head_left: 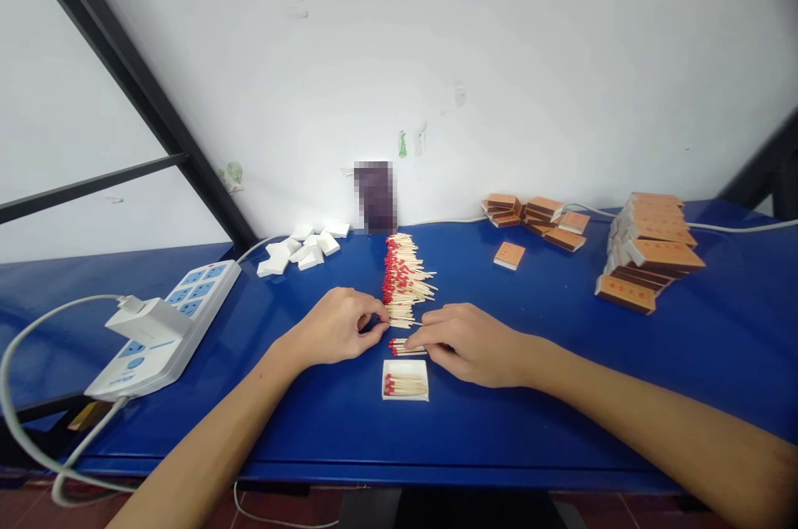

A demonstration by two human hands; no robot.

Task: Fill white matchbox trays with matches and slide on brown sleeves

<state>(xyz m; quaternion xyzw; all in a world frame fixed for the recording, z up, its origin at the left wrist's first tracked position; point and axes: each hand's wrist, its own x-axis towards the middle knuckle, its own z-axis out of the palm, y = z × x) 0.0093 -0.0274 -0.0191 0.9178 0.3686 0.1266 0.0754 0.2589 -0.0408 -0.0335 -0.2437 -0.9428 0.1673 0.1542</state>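
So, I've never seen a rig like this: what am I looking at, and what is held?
There is no machine: these are a person's bare hands, and this one picture comes from their head camera, looking forward and down. On the blue table, a pile of red-tipped matches runs toward the wall; nearer lie a small row of matches and a white tray holding more matches. White pieces and a power strip are on the left, orange matchboxes on the right. The left hand has its fingers at the pile's near end; the right hand touches the small row. Whether either grips a match, I can't tell.
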